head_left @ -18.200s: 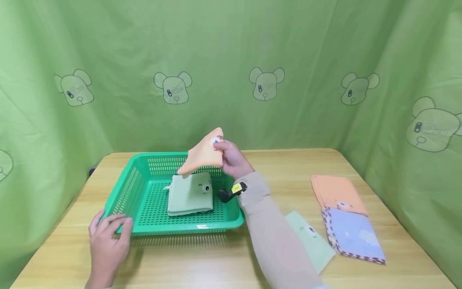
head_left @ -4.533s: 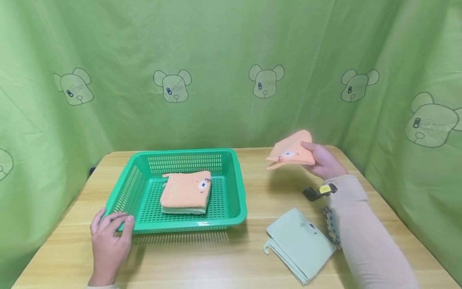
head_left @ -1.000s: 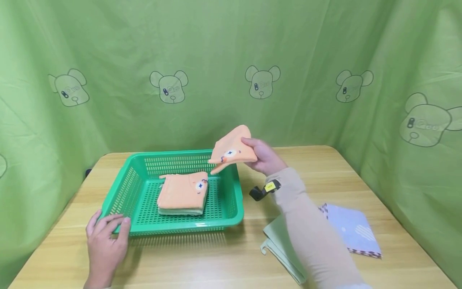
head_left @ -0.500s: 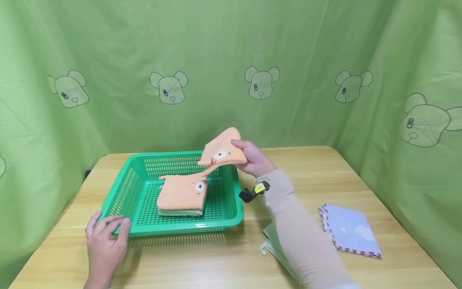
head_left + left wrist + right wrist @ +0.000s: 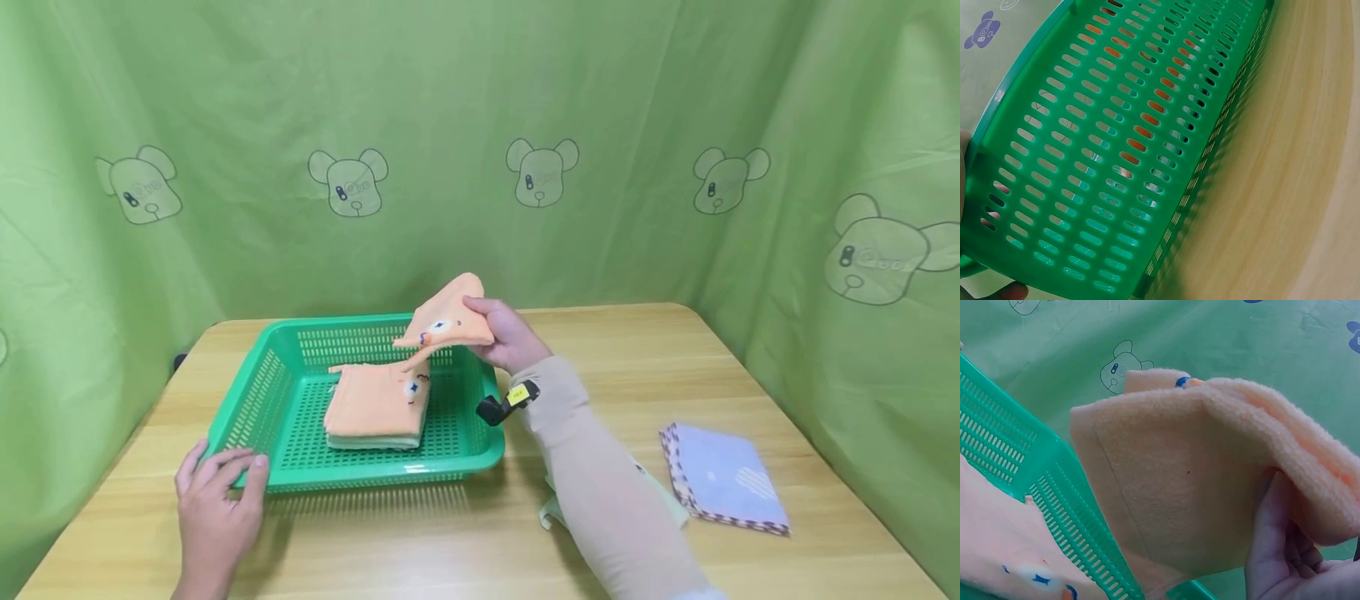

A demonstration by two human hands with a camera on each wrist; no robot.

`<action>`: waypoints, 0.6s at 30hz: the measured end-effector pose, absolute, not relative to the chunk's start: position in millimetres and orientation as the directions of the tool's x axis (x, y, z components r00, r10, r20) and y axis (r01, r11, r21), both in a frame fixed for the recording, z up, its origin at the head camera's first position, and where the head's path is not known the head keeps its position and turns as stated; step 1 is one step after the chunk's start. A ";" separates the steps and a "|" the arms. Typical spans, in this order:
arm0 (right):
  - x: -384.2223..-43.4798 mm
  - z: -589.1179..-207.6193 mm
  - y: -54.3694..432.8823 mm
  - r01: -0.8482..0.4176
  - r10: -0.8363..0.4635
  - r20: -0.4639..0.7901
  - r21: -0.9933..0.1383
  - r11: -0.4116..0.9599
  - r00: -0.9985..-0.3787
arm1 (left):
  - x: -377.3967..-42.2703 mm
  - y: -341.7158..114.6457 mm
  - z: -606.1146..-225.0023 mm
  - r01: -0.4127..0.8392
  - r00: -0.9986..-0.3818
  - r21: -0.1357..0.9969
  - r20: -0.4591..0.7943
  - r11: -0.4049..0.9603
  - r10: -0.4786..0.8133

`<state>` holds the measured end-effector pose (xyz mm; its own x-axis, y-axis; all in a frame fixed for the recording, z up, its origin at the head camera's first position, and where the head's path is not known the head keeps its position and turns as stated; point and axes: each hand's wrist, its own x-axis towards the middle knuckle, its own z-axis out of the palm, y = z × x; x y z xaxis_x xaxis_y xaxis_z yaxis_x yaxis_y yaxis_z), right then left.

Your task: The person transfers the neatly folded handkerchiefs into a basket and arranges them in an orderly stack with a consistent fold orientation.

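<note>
While green cloth (image 5: 667,497) lies partly hidden, right grip (image 5: 510,333) pinches orange cloth (image 5: 450,315), left grip (image 5: 221,508) holds basket (image 5: 360,477).

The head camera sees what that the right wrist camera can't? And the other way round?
Only head: the blue cloth, and the pale green cloth partly hidden behind the right sleeve.

Only right wrist: the plain side of the held orange cloth, with a stitched line and tiny dark speck.

Both: that held orange cloth, the right hand, the green basket, another orange cloth inside it, and the green curtain.
</note>
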<state>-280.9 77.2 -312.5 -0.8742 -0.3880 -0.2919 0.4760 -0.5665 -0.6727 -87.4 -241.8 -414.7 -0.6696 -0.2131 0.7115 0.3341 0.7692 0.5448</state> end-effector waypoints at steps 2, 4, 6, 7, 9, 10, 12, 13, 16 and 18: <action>-280.6 -312.8 74.1 0.473 -0.385 -0.289 -0.667 -0.575 -0.876 | -87.6 -241.8 -414.5 0.340 -0.664 0.541 0.717 0.770 -0.211; -280.3 -312.6 70.5 0.472 -0.385 -0.287 -0.662 -0.582 -0.877 | -87.8 -241.7 -414.0 0.343 -0.659 0.537 0.722 0.770 -0.210; -280.6 -312.4 67.1 0.473 -0.385 -0.287 -0.656 -0.588 -0.877 | -88.2 -241.6 -413.6 0.346 -0.656 0.533 0.726 0.772 -0.207; -280.9 -312.6 65.4 0.472 -0.382 -0.288 -0.655 -0.590 -0.878 | -88.4 -241.6 -413.6 0.346 -0.655 0.532 0.727 0.773 -0.207; -281.3 -313.2 61.9 0.473 -0.376 -0.295 -0.651 -0.594 -0.879 | -88.8 -241.6 -413.8 0.347 -0.653 0.529 0.729 0.774 -0.206; -281.6 -313.7 60.4 0.473 -0.371 -0.301 -0.649 -0.596 -0.879 | -89.0 -241.6 -414.0 0.348 -0.652 0.527 0.730 0.775 -0.204; -282.1 -315.2 57.3 0.474 -0.361 -0.310 -0.644 -0.600 -0.879 | -89.2 -241.5 -414.3 0.347 -0.654 0.527 0.729 0.776 -0.202; -282.3 -315.9 55.8 0.476 -0.361 -0.313 -0.638 -0.605 -0.879 | -89.1 -241.6 -414.4 0.346 -0.656 0.528 0.727 0.776 -0.203; -282.4 -317.5 51.1 0.476 -0.357 -0.317 -0.630 -0.614 -0.879 | -88.5 -242.1 -414.7 0.344 -0.661 0.531 0.723 0.774 -0.203; -281.7 -317.5 48.2 0.474 -0.359 -0.312 -0.629 -0.616 -0.880 | -88.1 -242.4 -414.9 0.341 -0.664 0.535 0.719 0.773 -0.204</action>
<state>-281.7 48.2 -317.5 -0.8797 -0.3588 -0.3119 0.4743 -0.6164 -0.6286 -88.1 -242.4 -414.9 -0.6644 -0.2044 0.7189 0.3407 0.7733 0.5347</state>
